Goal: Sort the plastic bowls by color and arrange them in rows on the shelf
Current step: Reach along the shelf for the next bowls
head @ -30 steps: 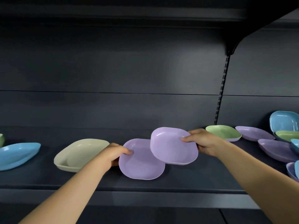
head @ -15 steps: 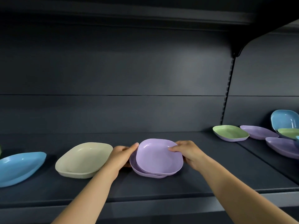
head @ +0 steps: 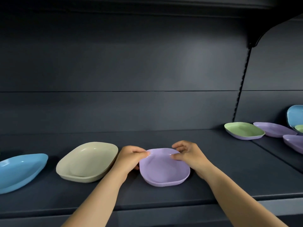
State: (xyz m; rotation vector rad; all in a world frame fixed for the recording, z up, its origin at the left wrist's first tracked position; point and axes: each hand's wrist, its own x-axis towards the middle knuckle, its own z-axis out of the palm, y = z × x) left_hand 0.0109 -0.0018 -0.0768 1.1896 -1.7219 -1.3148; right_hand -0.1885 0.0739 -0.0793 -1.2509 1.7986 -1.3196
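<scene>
Shelf [head: 229, 181] front lip nearest, bare strip between lip and bowls. Purple stack [head: 164, 171] sits mid-shelf, nested, set back from lip. Left hand [head: 129, 159] pinches stack's far-left rim, thumb on top; right hand [head: 190, 154] pinches far-right rim, other fingers curled loosely. Beige bowl [head: 86, 163] just left, close to left hand. Blue bowl [head: 19, 171] far left, near lip. Open shelf right of stack. Far right: green bowl [head: 244, 130], purple bowls [head: 273, 131], apart. No readable writing.
</scene>
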